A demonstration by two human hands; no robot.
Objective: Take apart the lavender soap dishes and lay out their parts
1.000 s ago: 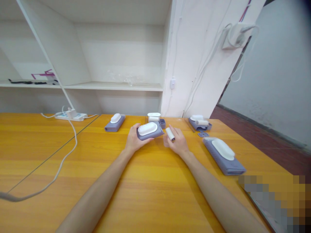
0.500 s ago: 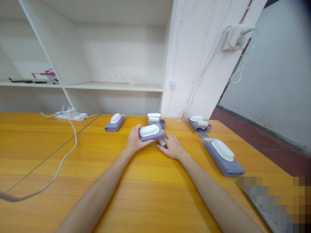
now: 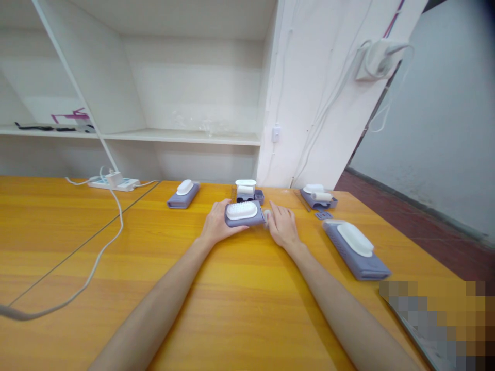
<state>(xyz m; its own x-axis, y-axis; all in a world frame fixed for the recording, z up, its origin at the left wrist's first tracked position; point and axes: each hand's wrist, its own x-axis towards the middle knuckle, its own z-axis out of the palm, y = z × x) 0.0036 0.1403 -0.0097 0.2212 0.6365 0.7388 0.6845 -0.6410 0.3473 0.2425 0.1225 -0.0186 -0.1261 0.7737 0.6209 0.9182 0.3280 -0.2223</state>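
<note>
My left hand [image 3: 217, 224] is wrapped around the left end of a grey-purple case [image 3: 255, 220], thumb along its near side. A white bristle brush [image 3: 242, 210] sits on the case with its bristles facing up. The case is held slightly above the table, tilted towards me. At its right end, a small pale roller-like piece [image 3: 267, 216] shows between the case and my right hand [image 3: 283, 224]. My right fingers are closed about this piece; its far part is hidden. Behind the case stands an opened grey-purple case [image 3: 259, 196] with a white roller [image 3: 245, 190].
A similar case [image 3: 180, 202] with a white brush lies back left. Another opened case [image 3: 328, 204] with a roller stands back right, near a flat grey-purple piece [image 3: 323, 215]. A larger-looking case [image 3: 361, 263] lies nearer right. A power strip [image 3: 126, 184] and cable [image 3: 118, 226] lie left.
The held case has shifted slightly right and turned more level. My right hand has moved up and right to the case's right end; the piece with a dark tip no longer shows beneath it.
</note>
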